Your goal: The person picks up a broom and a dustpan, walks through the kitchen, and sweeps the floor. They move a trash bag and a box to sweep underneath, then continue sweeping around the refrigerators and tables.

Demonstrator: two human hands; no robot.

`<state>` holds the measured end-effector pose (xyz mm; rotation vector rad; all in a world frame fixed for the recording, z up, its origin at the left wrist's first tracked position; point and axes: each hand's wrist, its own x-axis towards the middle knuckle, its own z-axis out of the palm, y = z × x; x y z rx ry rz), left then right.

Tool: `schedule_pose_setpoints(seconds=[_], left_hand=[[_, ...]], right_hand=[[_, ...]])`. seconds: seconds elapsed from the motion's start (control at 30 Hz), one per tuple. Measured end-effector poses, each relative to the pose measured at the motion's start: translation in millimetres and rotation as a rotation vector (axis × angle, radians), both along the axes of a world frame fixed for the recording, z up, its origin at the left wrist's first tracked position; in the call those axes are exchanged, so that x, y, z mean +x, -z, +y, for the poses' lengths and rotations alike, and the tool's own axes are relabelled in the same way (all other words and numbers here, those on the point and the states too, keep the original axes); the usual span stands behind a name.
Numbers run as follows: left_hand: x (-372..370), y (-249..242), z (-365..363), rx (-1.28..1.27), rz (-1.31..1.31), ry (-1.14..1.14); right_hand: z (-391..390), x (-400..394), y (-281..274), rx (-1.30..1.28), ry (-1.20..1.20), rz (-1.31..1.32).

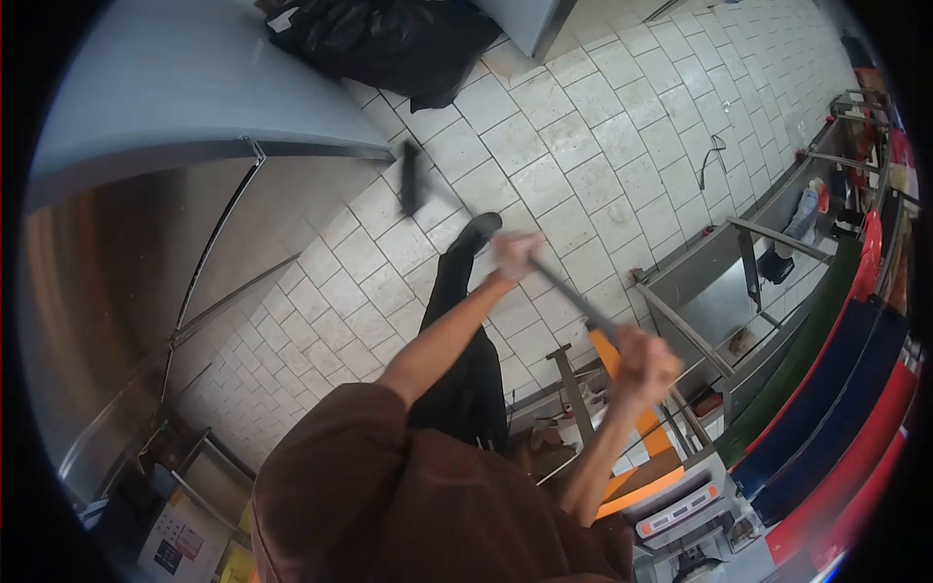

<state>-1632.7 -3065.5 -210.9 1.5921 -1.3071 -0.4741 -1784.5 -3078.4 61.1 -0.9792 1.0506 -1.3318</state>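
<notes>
A long grey pole (573, 294) runs diagonally across the view, with a dark, blurred head (410, 180) at its far end, over the tiled floor beside the corner of a metal unit. My left hand (516, 255) is wrapped round the middle of the pole. Nearer the top end, my right hand (645, 365) grips the same pole. Both hands are slightly smeared by motion. A dark shoe (478, 229) stands on the tiles just under the pole.
A black plastic bag (389, 44) lies at the top. Large metal doors (194, 97) fill the left. Metal racks (680, 325) with red, blue and green covers (826, 389) line the right. A thin dark strip (712, 162) lies on the tiled floor (573, 165).
</notes>
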Motion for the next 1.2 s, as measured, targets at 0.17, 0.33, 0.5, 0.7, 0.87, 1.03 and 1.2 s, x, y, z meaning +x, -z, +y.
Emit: schedule_pose_setpoints(seconds=[0.17,0.33,0.5,0.7,0.87,1.03,1.2], left_hand=[[-64.5,-58.0,-164.2,-0.118,0.278,0.467],[-53.0,-189.1,-156.6,0.015,0.127,0.632],[13.4,-154.1,-86.8,0.156,0.143,0.391],[54.2,-43.7,-104.1,0.208,-0.080,0.206],[-29.3,-34.1,-243.4,0.110,0.230,0.480],[-47.0,-120.4,-346.9,0.009,0.318,0.688],[-47.5,-224.7,-282.2,0.048,0.142,0.780]], right_hand=[[-55.0,1.7,-64.4,-0.355,0.022,0.128],[-34.8,-18.5,-152.0,-0.458,0.330,0.022],[-46.6,-19.1,-113.5,-0.119,0.132,0.084],[-116.0,58.3,-24.3,0.151,0.148,-0.306],[-163.5,47.2,-57.2,-0.380,0.140,0.102],[-180.2,56.8,-67.0,-0.629,-0.022,0.450],[-146.5,20.8,-172.0,-0.552,0.147,0.120]])
